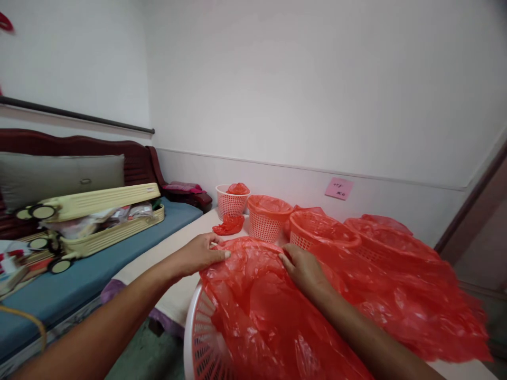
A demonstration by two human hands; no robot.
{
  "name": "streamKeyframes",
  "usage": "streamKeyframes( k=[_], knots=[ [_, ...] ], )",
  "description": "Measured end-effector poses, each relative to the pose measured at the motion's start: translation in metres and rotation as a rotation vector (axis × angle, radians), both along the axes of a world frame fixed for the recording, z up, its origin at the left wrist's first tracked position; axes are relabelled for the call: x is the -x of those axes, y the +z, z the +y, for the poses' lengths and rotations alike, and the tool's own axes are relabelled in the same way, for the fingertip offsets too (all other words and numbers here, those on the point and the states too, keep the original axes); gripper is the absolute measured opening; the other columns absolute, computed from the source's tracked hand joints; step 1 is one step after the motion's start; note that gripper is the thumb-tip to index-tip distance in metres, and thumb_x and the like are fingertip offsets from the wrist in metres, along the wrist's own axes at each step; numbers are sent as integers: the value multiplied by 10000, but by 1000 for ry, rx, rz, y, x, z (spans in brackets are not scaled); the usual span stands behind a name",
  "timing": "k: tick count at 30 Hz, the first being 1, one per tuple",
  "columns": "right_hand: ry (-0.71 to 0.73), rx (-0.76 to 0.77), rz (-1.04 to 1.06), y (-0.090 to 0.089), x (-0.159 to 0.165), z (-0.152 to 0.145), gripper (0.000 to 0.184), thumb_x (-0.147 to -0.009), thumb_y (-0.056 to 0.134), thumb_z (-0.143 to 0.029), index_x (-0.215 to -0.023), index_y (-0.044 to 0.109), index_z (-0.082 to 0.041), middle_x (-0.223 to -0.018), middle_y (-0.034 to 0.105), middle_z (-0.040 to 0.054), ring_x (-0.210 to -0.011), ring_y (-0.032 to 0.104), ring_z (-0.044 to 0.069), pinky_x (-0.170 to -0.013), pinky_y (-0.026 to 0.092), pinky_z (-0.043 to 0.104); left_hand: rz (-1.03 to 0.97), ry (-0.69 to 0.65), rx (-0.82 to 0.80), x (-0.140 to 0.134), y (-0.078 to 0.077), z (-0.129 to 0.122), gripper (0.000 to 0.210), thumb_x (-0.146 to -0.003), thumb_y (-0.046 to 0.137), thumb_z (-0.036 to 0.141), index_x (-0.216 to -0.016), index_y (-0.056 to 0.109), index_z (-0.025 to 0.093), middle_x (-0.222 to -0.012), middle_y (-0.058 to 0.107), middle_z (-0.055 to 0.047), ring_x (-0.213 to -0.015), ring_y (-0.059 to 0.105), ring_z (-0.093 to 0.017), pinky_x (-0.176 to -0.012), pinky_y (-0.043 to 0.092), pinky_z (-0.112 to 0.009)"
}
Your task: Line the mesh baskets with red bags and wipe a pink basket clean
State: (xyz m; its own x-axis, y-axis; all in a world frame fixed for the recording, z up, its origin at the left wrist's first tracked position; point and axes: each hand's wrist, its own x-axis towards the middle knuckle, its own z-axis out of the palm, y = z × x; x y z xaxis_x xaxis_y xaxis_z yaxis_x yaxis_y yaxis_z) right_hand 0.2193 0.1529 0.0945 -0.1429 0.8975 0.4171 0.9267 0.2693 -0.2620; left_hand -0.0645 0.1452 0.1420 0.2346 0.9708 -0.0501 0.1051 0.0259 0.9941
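Left hand [200, 254]: my fingers pinch the red bag [261, 306] at its 10 o'clock edge.
Right hand [303, 269]: fingers flat, open, pressing the bag.
Bag: over the white basket [200, 332], at 6 o'clock on the worktop [178, 248].

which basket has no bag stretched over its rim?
The farthest small white basket, by the wall: its rim is bare, with a red bag bunched inside. The others have red bags over their rims.

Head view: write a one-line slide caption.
Both hands, left and right, press a red plastic bag over a white basket on the table.
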Motion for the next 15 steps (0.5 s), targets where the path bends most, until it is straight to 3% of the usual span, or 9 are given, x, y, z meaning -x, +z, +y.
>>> streamKeyframes(
  k=[3, 6, 11, 15],
  knots=[
    [-7, -1, 3, -3, 1, -1, 180, -903, 416, -313, -784, 506, -213, -846, 643, 77, -768, 585, 215, -657, 341, 303, -110, 6, 25, 2, -6, -3, 532, -549, 836, 288, -1010, 600, 166, -635, 672, -3, -498, 582, -136, -454, 384, -208],
    [-20, 6, 8, -5, 1, -3, 179, -900, 411, -305, -767, 490, -215, -835, 641, 79, -769, 588, 219, -664, 343, 306, -266, 45, 96, 11, -17, -2, 506, -658, 777, 292, -1107, 568, 189, -752, 696, -19, -587, 630, -134, -534, 475, -224],
    [-49, 32, 30, -9, 1, -3, 178, -898, 398, -314, -775, 481, -216, -845, 646, 90, -773, 599, 232, -648, 334, 307, -486, 82, 203, 26, -42, 4, 255, -741, 679, 160, -991, 624, 155, -836, 699, -35, -656, 658, -118, -648, 548, -242],
    [-59, 53, 58, -8, 0, -1, 183, -886, 404, -326, -756, 478, -220, -812, 644, 84, -752, 597, 230, -640, 329, 305, -560, 5, 265, 26, -56, 10, 128, -763, 662, 124, -891, 664, 130, -803, 711, -56, -687, 673, -145, -684, 555, -255]
  ],
)
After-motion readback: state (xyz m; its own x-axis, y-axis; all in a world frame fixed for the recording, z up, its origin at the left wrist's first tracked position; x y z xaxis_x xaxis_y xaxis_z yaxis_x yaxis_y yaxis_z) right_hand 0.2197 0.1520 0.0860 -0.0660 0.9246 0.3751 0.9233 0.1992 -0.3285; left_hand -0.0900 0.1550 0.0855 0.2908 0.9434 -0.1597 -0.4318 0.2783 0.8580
